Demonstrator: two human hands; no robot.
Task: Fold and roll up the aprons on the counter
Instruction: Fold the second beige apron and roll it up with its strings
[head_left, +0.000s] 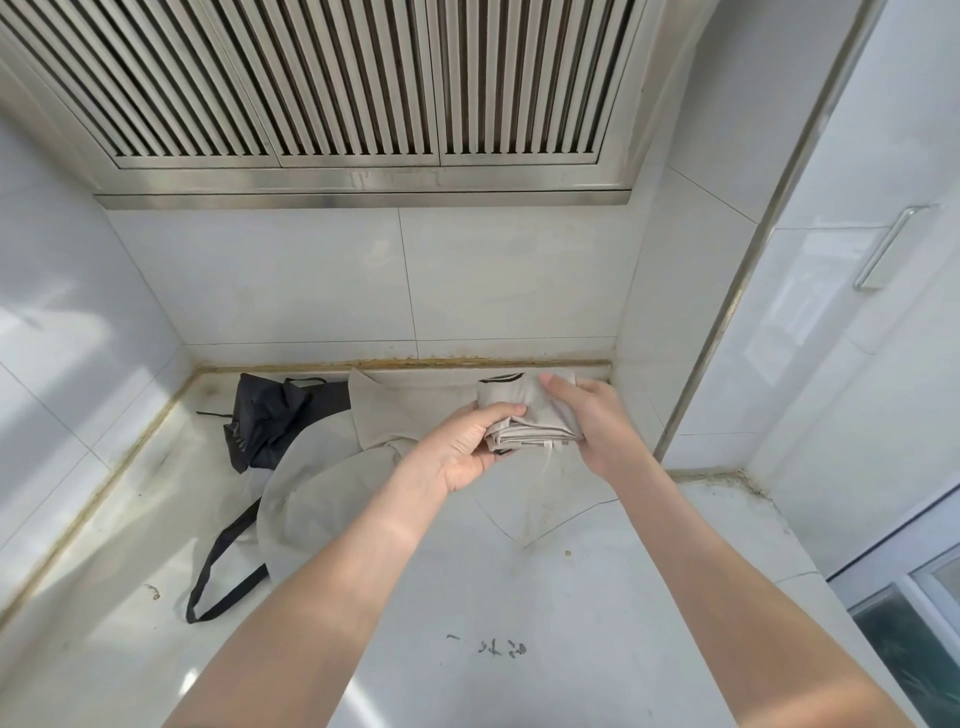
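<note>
A beige apron folded into a thick small bundle (524, 421) is held above the counter between both hands. My left hand (467, 447) grips its near left edge, thumb on top. My right hand (592, 421) holds its right side, fingers curled over the far corner. A thin beige tie dangles from the bundle. Below and to the left, a second beige apron (332, 488) lies spread loosely on the counter with a black strap (223, 566) trailing toward me. A crumpled black apron (275, 415) sits in the back left corner.
The white marble counter (519, 597) is walled by tiles on the left, back and right. A steel slatted vent hood (337, 88) hangs overhead. A white cabinet with a metal handle (883, 249) stands at the right. The counter's right edge drops off near a window.
</note>
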